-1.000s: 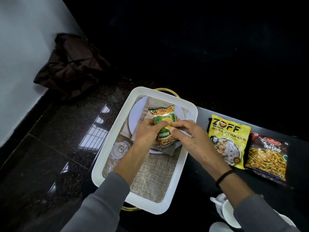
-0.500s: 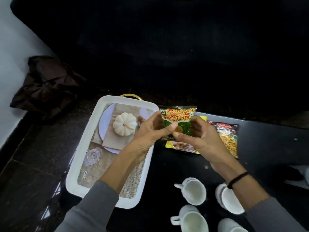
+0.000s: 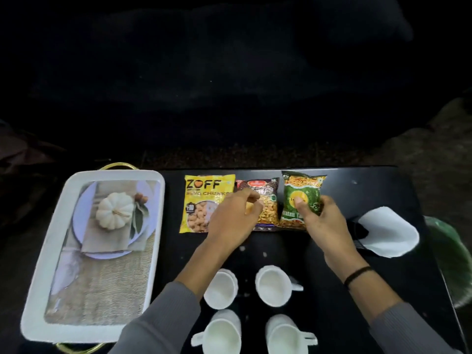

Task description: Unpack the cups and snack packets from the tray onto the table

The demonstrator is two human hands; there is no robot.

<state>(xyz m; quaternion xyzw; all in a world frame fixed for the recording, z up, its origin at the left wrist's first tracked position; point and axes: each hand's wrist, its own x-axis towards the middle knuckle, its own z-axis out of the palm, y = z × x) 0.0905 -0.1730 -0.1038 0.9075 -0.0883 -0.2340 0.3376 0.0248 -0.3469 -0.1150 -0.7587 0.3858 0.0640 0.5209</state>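
At the far side of the black surface (image 3: 370, 190), the right hand (image 3: 324, 221) holds the green snack packet (image 3: 302, 198), thumb pressed on its front and fingers wrapped round its right edge; the packet lies at the right end of a row of three. The left hand (image 3: 233, 218) hovers just beside it with fingers loosely curled and holding nothing, covering part of the dark middle packet (image 3: 265, 198) and the lower right corner of the yellow ZOFF packet (image 3: 201, 198). The three packets lie side by side, edges touching or slightly overlapping, all off the tray. A black band (image 3: 357, 274) circles the right wrist, and both arms wear grey sleeves (image 3: 163, 325).

Nearer the person, between the forearms, four white cups (image 3: 272, 286) stand upright on the surface in two pairs, the left forearm crossing over the near-left part of the group. To the right of the right hand lies a folded white napkin (image 3: 388, 231) on something dark.

At the left, the white tray (image 3: 33, 302) with gold handles sits with its long side running away from the person. Its bottom shows a printed picture of a white pumpkin (image 3: 115, 210) on a plate and burlap; no cups or packets are in it
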